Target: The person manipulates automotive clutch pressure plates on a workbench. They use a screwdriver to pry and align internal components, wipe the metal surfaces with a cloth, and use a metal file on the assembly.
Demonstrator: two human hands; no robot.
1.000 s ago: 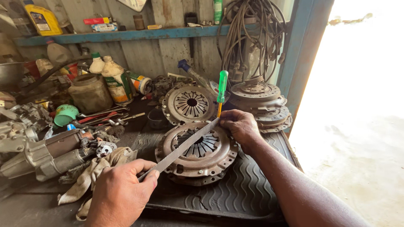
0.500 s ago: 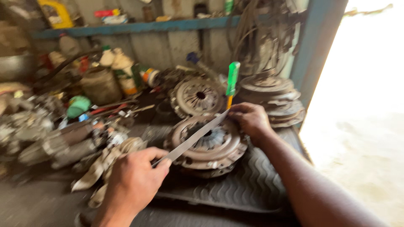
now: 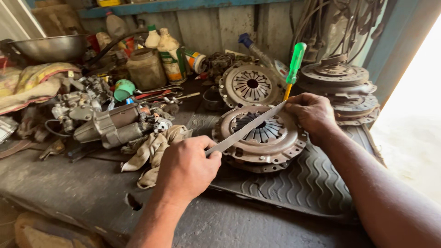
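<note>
Metal strip (image 3: pixel 245 129) lies diagonally across the clutch plate (image 3: pixel 262 138), which sits on a ribbed mat (image 3: pixel 303 183) on the bench (image 3: pixel 69 193). Left hand (image 3: pixel 186 167) grips the strip's near end; right hand (image 3: pixel 312 115) pinches the far end and also holds a green screwdriver (image 3: pixel 294 66) upright. Second plate (image 3: pixel 250 85) behind, rag (image 3: pixel 154 149) and starter motor (image 3: pixel 112 126) to the left.

- A dark, grimy worktop (image 3: pixel 69 193) carries everything; a chipped notch shows near its front edge
- A ribbed black rubber mat (image 3: pixel 312 183) lies on its right part; a clutch pressure plate (image 3: pixel 262 138) sits on the mat
- A dirty rag (image 3: pixel 154 149) lies left of the plate; a starter motor (image 3: pixel 112 126) lies just beyond it
- A stack of clutch parts (image 3: pixel 340 87) stands at the right rear
</note>
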